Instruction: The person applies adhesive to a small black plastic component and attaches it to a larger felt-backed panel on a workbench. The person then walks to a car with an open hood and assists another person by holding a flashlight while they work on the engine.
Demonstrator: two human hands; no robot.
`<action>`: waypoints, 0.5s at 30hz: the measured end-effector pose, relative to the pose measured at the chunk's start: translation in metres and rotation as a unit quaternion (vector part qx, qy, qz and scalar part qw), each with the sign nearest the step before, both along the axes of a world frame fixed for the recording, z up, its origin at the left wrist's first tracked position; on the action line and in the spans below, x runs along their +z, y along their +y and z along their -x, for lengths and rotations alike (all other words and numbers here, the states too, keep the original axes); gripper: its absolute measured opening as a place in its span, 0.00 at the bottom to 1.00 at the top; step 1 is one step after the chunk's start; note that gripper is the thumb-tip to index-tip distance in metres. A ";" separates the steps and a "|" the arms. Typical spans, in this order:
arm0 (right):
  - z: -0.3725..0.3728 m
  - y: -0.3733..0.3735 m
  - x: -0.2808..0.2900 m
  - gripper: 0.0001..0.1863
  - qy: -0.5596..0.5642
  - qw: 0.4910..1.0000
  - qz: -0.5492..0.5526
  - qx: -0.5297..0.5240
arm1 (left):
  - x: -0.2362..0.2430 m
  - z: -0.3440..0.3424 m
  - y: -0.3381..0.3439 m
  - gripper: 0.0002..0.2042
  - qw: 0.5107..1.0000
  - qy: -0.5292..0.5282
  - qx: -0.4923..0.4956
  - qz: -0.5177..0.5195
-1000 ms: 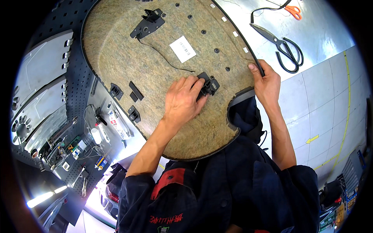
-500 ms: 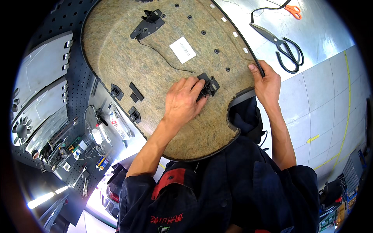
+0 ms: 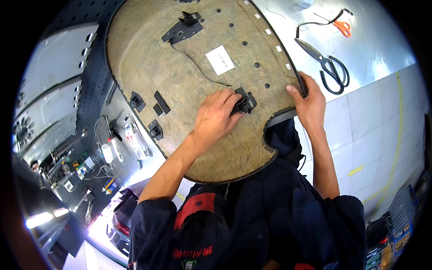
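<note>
A large curved panel (image 3: 198, 144) with a mottled tan fibrous back and dark rim lies before me. Black brackets are fixed on it, one at the top (image 3: 183, 31) with a thin wire running down toward another (image 3: 246, 104) near the middle. My left hand (image 3: 216, 112) is closed on that middle bracket, its thumb at the lower side. My right hand (image 3: 309, 101) grips the panel's right edge, thumb on the back face. A white label (image 3: 218, 60), several small round fittings and black pieces (image 3: 159, 101) sit on the panel.
On the metal bench (image 3: 373, 45) at upper right are black shears (image 3: 333, 74), orange scissors (image 3: 343, 28) and a dark strap. A pegboard (image 3: 67, 20) with metal plates and tools runs along the left. A tiled floor (image 3: 373, 126) with yellow lines shows at right.
The whole view has shifted slightly, the panel and shears appearing a little lower and the panel further right. Both hands keep their holds on the bracket and the edge.
</note>
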State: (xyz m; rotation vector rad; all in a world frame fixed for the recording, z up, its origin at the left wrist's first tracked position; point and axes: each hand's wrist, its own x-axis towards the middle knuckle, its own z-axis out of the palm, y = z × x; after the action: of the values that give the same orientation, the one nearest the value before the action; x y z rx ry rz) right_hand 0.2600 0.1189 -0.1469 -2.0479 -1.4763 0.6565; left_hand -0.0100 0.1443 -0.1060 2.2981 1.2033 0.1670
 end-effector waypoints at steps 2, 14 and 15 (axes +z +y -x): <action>-0.002 -0.001 0.017 0.32 -0.041 0.995 -0.080 0.041 | -0.001 0.006 -0.002 0.22 1.000 -0.017 -0.002 0.009; 0.064 0.030 0.048 0.36 -0.033 0.885 0.036 0.462 | 0.029 0.072 -0.028 0.12 0.943 0.072 0.286 0.157; 0.066 0.031 0.047 0.36 -0.046 0.878 0.040 0.475 | 0.027 0.073 -0.032 0.13 0.937 0.081 0.290 0.175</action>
State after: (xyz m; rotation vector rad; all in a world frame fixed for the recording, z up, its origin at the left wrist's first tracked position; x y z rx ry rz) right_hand 0.1941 0.1498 -0.1001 -1.2916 -2.5468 0.9833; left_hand -0.0831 0.1127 -0.0788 1.6280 1.8107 -0.0306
